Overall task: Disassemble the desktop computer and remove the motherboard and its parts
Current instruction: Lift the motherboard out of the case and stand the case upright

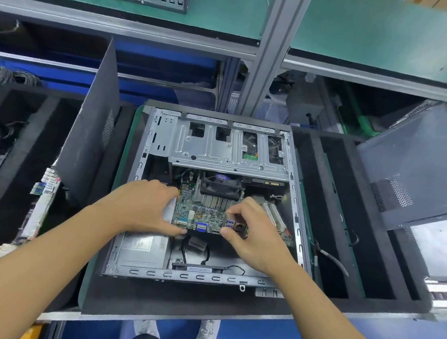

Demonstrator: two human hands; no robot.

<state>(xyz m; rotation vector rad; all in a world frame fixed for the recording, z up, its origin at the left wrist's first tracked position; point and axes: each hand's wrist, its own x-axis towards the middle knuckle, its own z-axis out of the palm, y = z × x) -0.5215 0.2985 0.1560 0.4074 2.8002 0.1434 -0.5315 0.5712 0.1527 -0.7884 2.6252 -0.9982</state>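
An open desktop case (pixel 296 228) lies flat on the bench, its metal drive cage (pixel 218 147) at the far end. Inside it the green motherboard (pixel 200 210) is tilted, its near edge with the blue ports lifted off the case floor. A black fan on a finned heatsink (pixel 221 188) sits on the board. My left hand (pixel 144 206) grips the board's left edge, thumb under the near corner. My right hand (pixel 249 230) pinches the port block at the board's near right. White expansion slots (pixel 275 213) show beyond my right hand.
A power supply (pixel 141 245) sits in the case's near left corner, with black cables and a small fan (pixel 198 269) along the near wall. A removed side panel (pixel 91 137) leans at left; another grey case (pixel 417 168) stands at right. Black foam trays flank the case.
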